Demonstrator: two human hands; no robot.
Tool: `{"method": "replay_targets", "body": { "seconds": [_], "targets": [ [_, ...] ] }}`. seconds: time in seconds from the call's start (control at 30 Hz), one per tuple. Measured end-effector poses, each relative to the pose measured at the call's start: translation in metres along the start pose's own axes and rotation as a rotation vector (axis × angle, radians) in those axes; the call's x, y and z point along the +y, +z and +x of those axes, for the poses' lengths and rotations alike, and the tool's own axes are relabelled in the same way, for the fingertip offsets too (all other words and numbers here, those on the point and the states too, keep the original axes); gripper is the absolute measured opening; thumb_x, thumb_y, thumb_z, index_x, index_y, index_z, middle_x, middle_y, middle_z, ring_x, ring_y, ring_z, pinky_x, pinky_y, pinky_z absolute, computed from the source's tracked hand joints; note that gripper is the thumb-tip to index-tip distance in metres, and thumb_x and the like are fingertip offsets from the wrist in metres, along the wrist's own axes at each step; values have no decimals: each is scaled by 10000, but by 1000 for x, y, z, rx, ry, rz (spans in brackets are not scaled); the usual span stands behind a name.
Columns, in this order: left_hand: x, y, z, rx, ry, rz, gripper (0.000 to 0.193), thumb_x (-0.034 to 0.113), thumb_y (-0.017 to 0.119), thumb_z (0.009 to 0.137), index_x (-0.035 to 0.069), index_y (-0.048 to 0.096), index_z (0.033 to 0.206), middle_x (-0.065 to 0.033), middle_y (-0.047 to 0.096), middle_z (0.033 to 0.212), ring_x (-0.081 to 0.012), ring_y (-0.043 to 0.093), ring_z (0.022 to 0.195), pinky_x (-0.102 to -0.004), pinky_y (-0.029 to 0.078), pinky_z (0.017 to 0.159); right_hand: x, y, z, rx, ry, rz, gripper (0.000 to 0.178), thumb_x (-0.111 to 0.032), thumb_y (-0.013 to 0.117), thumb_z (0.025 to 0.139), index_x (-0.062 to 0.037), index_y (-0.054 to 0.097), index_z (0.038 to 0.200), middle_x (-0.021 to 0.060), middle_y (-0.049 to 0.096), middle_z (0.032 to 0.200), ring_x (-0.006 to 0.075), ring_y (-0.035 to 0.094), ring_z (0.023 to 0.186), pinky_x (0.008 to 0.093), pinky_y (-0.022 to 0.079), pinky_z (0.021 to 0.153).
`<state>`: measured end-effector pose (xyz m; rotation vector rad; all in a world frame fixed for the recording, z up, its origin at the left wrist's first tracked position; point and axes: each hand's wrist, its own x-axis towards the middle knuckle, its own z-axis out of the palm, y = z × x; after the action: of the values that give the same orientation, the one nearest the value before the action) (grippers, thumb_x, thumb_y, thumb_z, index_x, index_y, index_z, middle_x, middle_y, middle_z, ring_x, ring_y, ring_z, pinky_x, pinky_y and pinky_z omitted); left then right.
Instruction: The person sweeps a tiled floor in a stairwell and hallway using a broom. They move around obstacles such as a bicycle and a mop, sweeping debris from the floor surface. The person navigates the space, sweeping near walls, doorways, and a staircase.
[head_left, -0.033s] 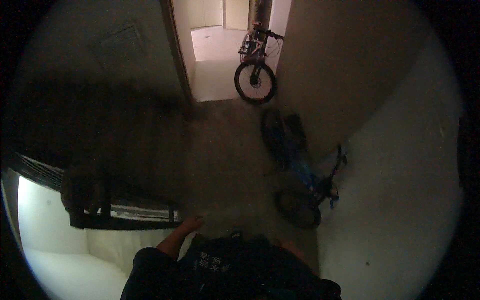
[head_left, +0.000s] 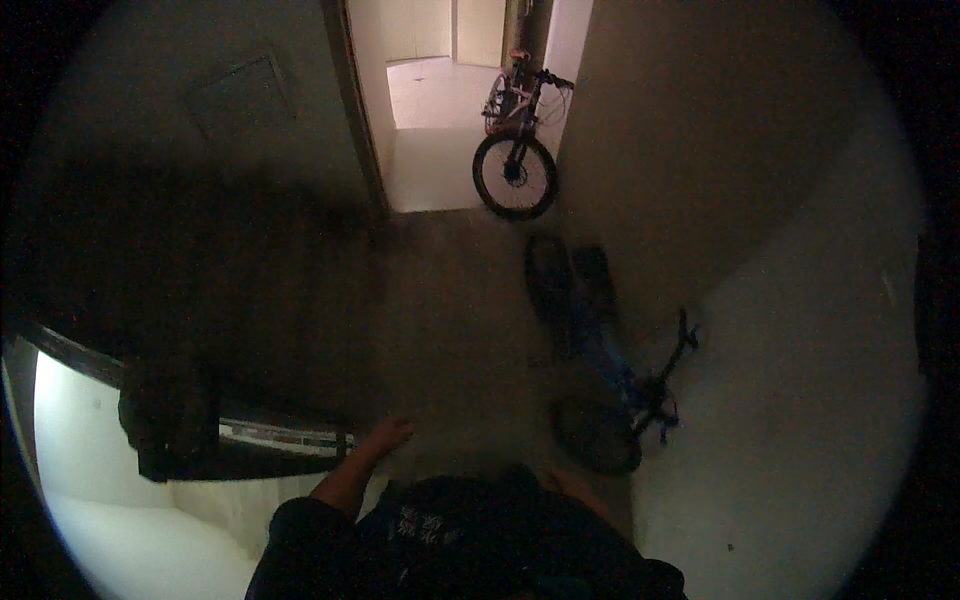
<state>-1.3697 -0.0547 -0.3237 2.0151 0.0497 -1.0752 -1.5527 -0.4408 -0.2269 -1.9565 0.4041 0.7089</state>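
Note:
My left hand [head_left: 392, 434] hangs in front of my body, beside the dark railing [head_left: 260, 455]. Its fingers look loosely bent and apart, and nothing shows in them. The dimness leaves it unclear whether the hand touches the rail. My right hand [head_left: 567, 484] is low by my dark shirt [head_left: 460, 535]. Shadow hides its fingers. Just ahead of it, on the right, a blue bicycle [head_left: 610, 370] stands along the pale wall. Its handlebar [head_left: 675, 365] turns toward the wall, and neither hand is on it.
Farther ahead, a second bicycle [head_left: 515, 150] stands at a bright doorway [head_left: 430, 165]. A dark floor [head_left: 450, 320] runs between the railing side and the wall [head_left: 780, 420]. Lit pale surfaces [head_left: 100, 450] show below the railing at left. A square panel [head_left: 242, 97] is on the left wall.
The bicycles and the doorway sit slightly lower in the picture. My left hand shows a little farther forward, and my right hand is somewhat more visible.

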Motion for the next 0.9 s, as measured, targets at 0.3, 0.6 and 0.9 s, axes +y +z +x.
{"method": "replay_targets", "body": {
  "seconds": [0.3,0.6,0.9],
  "targets": [
    [46,-143,112,260,-54,-106,464,303,513,833,14,430,1186,-153,526,1108,-270,535,953,-351,433,823,-183,-134,226,48,-504,-394,396,-223,569,783,-110,487,1154,127,586,971,274,570,872,378,460,738],
    [44,-203,119,254,-567,-371,449,317,538,817,26,464,1150,-146,546,1082,-266,544,934,-358,438,807,-360,-221,464,-133,-797,-660,395,-267,523,802,-106,464,1158,164,573,970,343,550,870,419,453,731],
    [148,-449,384,270,-392,-272,435,331,563,801,37,497,1114,-140,565,1057,-263,554,915,-365,444,792,-396,-332,629,-85,-341,-446,358,-316,521,788,-37,562,1010,184,574,1007,349,549,909,429,439,764]
  ]
}}
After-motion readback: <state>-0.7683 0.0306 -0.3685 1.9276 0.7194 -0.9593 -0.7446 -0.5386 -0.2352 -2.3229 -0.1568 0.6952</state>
